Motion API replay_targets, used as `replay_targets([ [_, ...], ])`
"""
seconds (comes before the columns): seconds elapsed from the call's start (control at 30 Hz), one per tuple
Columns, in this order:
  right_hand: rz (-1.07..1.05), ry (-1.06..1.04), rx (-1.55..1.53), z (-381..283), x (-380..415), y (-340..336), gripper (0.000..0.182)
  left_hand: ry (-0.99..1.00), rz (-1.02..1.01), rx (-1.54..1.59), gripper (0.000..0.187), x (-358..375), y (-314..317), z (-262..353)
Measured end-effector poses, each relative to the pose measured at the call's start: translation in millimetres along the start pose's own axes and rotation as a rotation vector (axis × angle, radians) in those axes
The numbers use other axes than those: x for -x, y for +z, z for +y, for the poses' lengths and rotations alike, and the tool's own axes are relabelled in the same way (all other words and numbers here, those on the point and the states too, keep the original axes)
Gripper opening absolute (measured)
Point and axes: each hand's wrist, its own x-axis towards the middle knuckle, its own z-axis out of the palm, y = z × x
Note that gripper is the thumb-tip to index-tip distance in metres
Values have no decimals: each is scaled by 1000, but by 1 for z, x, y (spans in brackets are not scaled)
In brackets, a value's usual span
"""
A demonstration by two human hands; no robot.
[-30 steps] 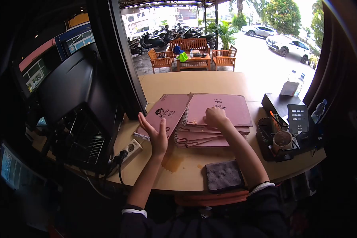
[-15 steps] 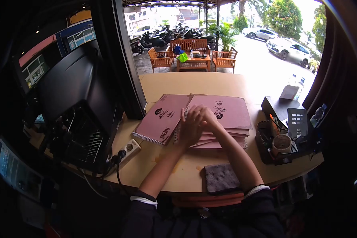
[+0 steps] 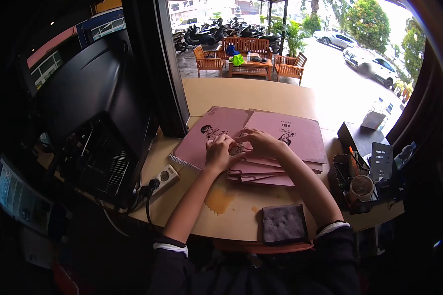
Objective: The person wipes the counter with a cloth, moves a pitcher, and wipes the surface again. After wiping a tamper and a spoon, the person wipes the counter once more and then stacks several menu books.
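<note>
Pink spiral-bound menus lie on the wooden counter: a single menu [image 3: 192, 145] on the left and a stack of menus [image 3: 307, 140] on the right. My left hand [image 3: 218, 151] is over the left menu's inner edge, fingers curled and closed. Over the left side of the stack, my right hand [image 3: 265, 143] curves its fingers and thumb towards the left hand. Between the hands shows a small patterned patch [image 3: 237, 148]; I cannot make out what it is. Near my left forearm is an orange-brown spill [image 3: 218, 200], and a folded grey cloth [image 3: 283, 223] lies by my right forearm.
A black organiser [image 3: 340, 184] with a round container [image 3: 362, 187] stands at right, beside a black box [image 3: 362, 140]. At left are a power strip [image 3: 163, 178] with a plug and a large black machine [image 3: 91, 108]. A dark post [image 3: 167, 69] rises behind the counter.
My hands have moved apart from their overlapped position, the left to the left and the right to the right. The view has shifted, and more of the spill shows.
</note>
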Motion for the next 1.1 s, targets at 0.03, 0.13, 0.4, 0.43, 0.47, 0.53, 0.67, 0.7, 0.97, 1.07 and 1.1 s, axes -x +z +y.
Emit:
replay_targets([
  [0.03,-58,-11,-10,2,-6,-1,59,-12,-2,-48,32,0,1,3],
  [0.13,-188,2,-28,-1,-12,-20,63,-31,21,-57,27,1,9,4],
  [0.4,-79,419,189,51,32,-39,90,69,79,-54,19,6,9,-1],
  [0.43,-112,705,217,57,40,-52,95,63,85,-46,18,5,10,-2],
  [0.47,-9,969,344,72,51,-49,98,55,92,-38,18,5,11,-3],
  [0.53,66,1237,368,75,80,-62,94,44,84,-18,18,6,13,-4],
  [0.67,-21,1188,-154,109,120,-72,84,7,67,14,17,5,15,-3],
  [0.7,-17,1189,-155,110,126,-73,84,10,67,13,17,4,14,-3],
  [0.97,-63,1279,-98,97,153,-91,74,64,74,-117,14,4,9,5],
  [1.07,-73,1250,-158,95,161,-85,74,18,90,-63,15,7,13,7],
  [1.1,-78,1208,-201,93,163,-83,77,23,89,-62,15,8,14,7],
])
